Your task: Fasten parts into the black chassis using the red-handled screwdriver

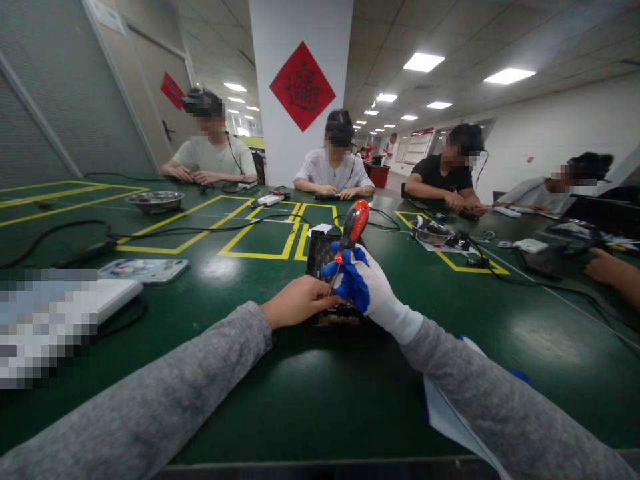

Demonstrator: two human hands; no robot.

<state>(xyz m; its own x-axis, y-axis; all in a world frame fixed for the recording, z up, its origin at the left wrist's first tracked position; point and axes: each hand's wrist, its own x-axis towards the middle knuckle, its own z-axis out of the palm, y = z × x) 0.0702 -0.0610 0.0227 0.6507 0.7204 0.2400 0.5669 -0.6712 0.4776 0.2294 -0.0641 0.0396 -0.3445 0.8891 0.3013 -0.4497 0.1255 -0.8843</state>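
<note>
In the middle of the table lies a black electronic device [317,257], flat and rectangular, with its inner parts showing. My right hand [367,283], in a white glove with blue coated fingers, is closed round a red and black screwdriver [355,223]. The screwdriver stands tilted, handle up, its shaft pointing down at the device; the tip is hidden by my fingers. My bare left hand [297,301] rests over the device's near left part. Its fingertips are pressed together beside the shaft, and what they pinch cannot be made out.
To the left lie a phone [145,270], a blurred white object [113,300] and black cables. Metal bowls [155,201] stand farther off. A blue and white glove or cloth [453,413] lies under my right forearm. Several people sit around the table; one's hand [613,270] shows at right.
</note>
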